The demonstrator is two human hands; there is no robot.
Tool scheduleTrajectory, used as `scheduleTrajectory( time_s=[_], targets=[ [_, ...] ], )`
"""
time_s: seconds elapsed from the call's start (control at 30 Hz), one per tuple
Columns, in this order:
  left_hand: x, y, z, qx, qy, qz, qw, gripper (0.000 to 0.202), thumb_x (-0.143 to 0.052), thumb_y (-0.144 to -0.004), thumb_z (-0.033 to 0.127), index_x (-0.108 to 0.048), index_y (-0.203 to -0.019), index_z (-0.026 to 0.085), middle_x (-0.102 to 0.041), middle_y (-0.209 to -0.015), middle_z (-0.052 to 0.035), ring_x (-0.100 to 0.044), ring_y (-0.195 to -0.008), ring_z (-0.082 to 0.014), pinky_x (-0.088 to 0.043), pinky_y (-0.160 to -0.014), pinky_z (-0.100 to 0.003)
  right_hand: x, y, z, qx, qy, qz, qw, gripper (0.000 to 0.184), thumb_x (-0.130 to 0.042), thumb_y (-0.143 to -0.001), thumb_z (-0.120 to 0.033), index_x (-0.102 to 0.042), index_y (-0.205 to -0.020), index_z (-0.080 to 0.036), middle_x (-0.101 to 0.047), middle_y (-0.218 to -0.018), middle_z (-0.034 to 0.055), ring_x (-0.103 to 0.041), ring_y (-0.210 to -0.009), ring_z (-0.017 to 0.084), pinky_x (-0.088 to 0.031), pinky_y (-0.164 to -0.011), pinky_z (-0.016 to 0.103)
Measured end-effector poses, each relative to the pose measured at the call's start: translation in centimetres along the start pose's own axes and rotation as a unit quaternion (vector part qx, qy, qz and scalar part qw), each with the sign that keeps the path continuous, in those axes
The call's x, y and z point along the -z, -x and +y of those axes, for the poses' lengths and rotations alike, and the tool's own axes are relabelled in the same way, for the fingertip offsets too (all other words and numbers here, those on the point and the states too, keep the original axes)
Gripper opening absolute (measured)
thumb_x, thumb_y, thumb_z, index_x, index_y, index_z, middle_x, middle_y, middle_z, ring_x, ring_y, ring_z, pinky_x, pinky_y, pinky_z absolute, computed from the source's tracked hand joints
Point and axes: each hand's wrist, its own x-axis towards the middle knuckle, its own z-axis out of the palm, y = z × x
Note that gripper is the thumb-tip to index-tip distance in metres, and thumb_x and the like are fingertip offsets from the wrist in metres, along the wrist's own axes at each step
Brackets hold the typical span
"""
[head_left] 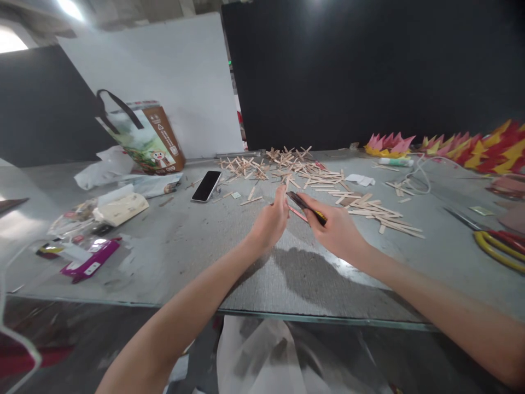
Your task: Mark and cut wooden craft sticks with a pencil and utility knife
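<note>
My left hand (270,221) hovers over the grey table (229,257) with its fingers closed on one end of a thin pink stick (298,214). My right hand (334,227) grips a black and yellow utility knife (307,207) whose tip points at the left fingertips. Both hands meet just above the table's middle. Behind them lies a scatter of wooden craft sticks (305,172), some glued into crosses (246,166), and a looser row of sticks (383,214) to the right.
A black phone (206,186) lies left of the sticks. A printed bag (150,137), plastic wrappers (104,169) and a purple packet (88,262) sit at left. Yellow-handled scissors (498,246) and folded paper shapes (476,146) sit at right. A white cable (418,175) lies near them.
</note>
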Motion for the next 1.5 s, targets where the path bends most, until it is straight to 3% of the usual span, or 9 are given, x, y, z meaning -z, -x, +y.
scheduleTrajectory(
  time_s=[0.13, 0.27, 0.43, 0.57, 0.8, 1.0, 1.2, 1.33, 1.5],
  targets=[
    [0.1, 0.0, 0.8, -0.017, 0.051, 0.025, 0.998, 0.04, -0.031, -0.114, 0.04, -0.043, -0.149, 0.024, -0.064, -0.07, 0.0039, -0.059, -0.054, -0.013, -0.044, -0.061, -0.027, 0.0, 0.0, 0.1, -0.02, -0.039, 0.0, 0.999, 0.052, -0.051, -0.105, -0.033, -0.064, -0.154, -0.024, -0.082, -0.102, 0.0043, -0.065, -0.065, 0.018, -0.052, -0.062, 0.03],
    [-0.1, -0.3, 1.2, -0.008, 0.126, 0.038, 0.991, 0.036, -0.038, -0.113, 0.042, -0.047, -0.14, 0.02, -0.062, -0.064, 0.0065, -0.057, -0.05, -0.012, -0.043, -0.056, -0.025, 0.0, -0.1, 0.1, -0.026, -0.074, 0.017, 0.997, 0.052, -0.053, -0.103, -0.034, -0.065, -0.152, -0.021, -0.081, -0.103, 0.0052, -0.062, -0.067, 0.017, -0.052, -0.065, 0.03],
    [-0.3, -0.6, 1.1, 0.0, 0.133, 0.048, 0.99, 0.029, -0.041, -0.113, 0.042, -0.059, -0.107, 0.02, -0.062, -0.062, 0.0044, -0.056, -0.051, -0.011, -0.042, -0.058, -0.024, -0.1, -0.3, 0.5, -0.032, -0.07, 0.024, 0.997, 0.052, -0.055, -0.102, -0.035, -0.067, -0.149, -0.019, -0.081, -0.107, 0.0083, -0.064, -0.07, 0.018, -0.051, -0.067, 0.031],
    [-0.2, -0.5, 1.0, -0.001, 0.114, 0.044, 0.993, 0.034, -0.04, -0.113, 0.04, -0.057, -0.091, 0.021, -0.061, -0.061, 0.0034, -0.055, -0.053, -0.0108, -0.042, -0.059, -0.024, -0.2, -0.2, 0.7, -0.04, -0.067, 0.014, 0.997, 0.052, -0.054, -0.103, -0.036, -0.067, -0.15, -0.02, -0.079, -0.092, 0.005, -0.057, -0.062, 0.017, -0.046, -0.06, 0.03],
    [-0.3, -0.7, 0.5, -0.015, 0.167, 0.032, 0.985, 0.038, -0.04, -0.112, 0.048, -0.053, -0.088, 0.022, -0.053, -0.057, 0.0052, -0.046, -0.048, -0.0101, -0.036, -0.055, -0.025, -0.1, -0.4, 0.9, -0.034, -0.074, 0.003, 0.997, 0.052, -0.055, -0.102, -0.038, -0.067, -0.151, -0.021, -0.078, -0.1, 0.0067, -0.05, -0.06, 0.015, -0.041, -0.056, 0.029],
    [0.0, -1.1, 0.0, -0.026, 0.26, -0.011, 0.965, 0.041, -0.045, -0.109, 0.057, -0.052, -0.089, 0.022, -0.052, -0.058, 0.0051, -0.043, -0.048, -0.0099, -0.033, -0.051, -0.024, 0.9, -0.9, 0.5, -0.096, -0.18, -0.042, 0.978, 0.057, -0.058, -0.102, -0.041, -0.064, -0.153, -0.017, -0.057, -0.066, -0.0023, -0.035, -0.049, 0.01, -0.029, -0.045, 0.025],
    [0.1, -1.4, 0.0, -0.015, 0.312, -0.037, 0.949, 0.043, -0.048, -0.107, 0.061, -0.051, -0.089, 0.022, -0.053, -0.058, 0.005, -0.043, -0.048, -0.0096, -0.034, -0.051, -0.023, 1.6, -1.3, 0.5, -0.133, -0.272, -0.083, 0.949, 0.062, -0.061, -0.102, -0.042, -0.057, -0.159, -0.018, -0.049, -0.062, -0.0057, -0.031, -0.044, 0.009, -0.026, -0.039, 0.023],
    [0.0, -1.4, 0.0, -0.017, 0.282, -0.025, 0.959, 0.042, -0.045, -0.108, 0.06, -0.051, -0.09, 0.022, -0.051, -0.057, 0.0057, -0.042, -0.047, -0.0104, -0.033, -0.052, -0.024, 1.6, -1.4, 0.8, -0.106, -0.223, -0.069, 0.967, 0.058, -0.059, -0.102, -0.041, -0.062, -0.155, -0.017, -0.053, -0.062, -0.0045, -0.032, -0.046, 0.009, -0.027, -0.043, 0.024],
    [-0.1, -0.8, -0.1, -0.041, 0.098, 0.047, 0.993, 0.033, -0.04, -0.113, 0.042, -0.053, -0.089, 0.023, -0.054, -0.061, 0.0034, -0.049, -0.056, -0.0131, -0.035, -0.062, -0.027, 1.0, -1.0, 0.4, -0.065, -0.076, -0.017, 0.995, 0.052, -0.057, -0.101, -0.037, -0.069, -0.147, -0.017, -0.072, -0.076, 0.0034, -0.044, -0.053, 0.012, -0.035, -0.052, 0.027]
  ],
)
